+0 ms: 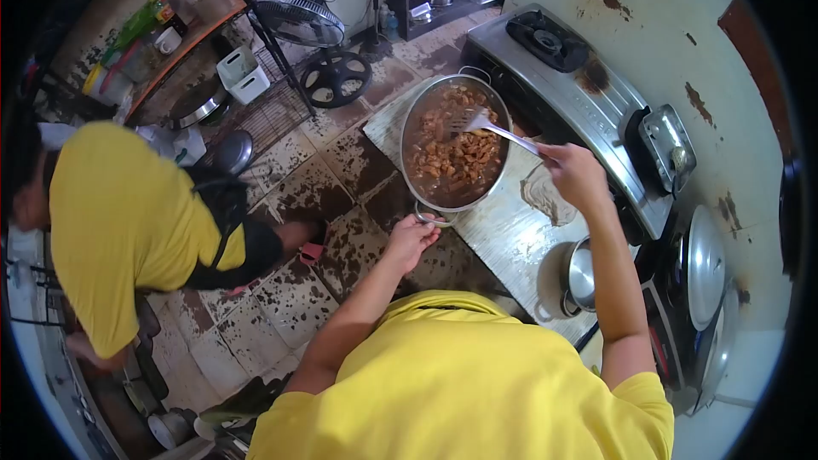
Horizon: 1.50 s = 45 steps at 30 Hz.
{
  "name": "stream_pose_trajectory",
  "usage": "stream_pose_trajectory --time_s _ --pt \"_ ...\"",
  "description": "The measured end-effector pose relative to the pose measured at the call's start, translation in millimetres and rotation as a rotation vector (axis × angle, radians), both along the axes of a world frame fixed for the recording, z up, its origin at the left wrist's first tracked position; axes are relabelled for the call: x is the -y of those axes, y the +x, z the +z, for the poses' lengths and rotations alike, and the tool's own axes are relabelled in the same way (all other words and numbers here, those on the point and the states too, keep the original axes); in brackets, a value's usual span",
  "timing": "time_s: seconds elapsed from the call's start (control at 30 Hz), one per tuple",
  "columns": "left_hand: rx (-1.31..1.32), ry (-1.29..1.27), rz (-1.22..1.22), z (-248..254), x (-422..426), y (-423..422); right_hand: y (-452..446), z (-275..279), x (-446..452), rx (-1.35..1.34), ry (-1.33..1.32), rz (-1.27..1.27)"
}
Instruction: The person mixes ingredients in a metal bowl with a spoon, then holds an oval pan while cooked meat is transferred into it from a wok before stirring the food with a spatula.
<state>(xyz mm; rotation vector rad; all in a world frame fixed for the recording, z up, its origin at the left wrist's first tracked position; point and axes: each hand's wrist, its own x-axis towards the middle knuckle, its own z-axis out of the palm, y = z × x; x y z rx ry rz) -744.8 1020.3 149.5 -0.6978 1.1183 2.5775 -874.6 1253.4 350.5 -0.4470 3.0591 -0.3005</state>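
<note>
A wide metal pot (407, 172) stands on a light-coloured table (503, 243), filled with brown stewed pieces (460, 158) in sauce. My left hand (414, 241) is closed on the near loop handle (436, 220) of the pot. In my right hand (575, 173) is the handle of a slotted turner (503, 130). Its slotted head rests among the food near the pot's middle, partly sunk in it. The pot's far handle (477, 72) shows beyond the rim.
A steel gas stove (609, 111) runs along the right wall. Smaller metal pots (581, 273) sit on the table's near end. Large lids (705, 268) lean at the right. Another person in a yellow shirt (128, 213) bends at the left. A fan (302, 21) stands behind.
</note>
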Motion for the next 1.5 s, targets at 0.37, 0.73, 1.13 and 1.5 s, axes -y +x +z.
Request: stream_pose_trajectory --time_s 0.37,0.73,1.13,1.5 --pt "0.049 0.009 -0.199 1.8 16.0 -7.5 65.0 17.9 40.7 -0.031 -0.015 -0.201" --pt "-0.296 -0.950 -0.100 -8.7 95.0 -41.6 76.4 -13.3 26.1 0.003 -0.090 -0.278" --pt "-0.296 -1.216 -0.130 -38.3 138.2 -259.4 92.4 -22.6 25.2 0.099 -0.172 -0.395" --pt "-0.174 -1.090 0.778 -56.7 245.6 -189.5 59.7 6.7 22.3 -0.037 -0.192 -0.360"
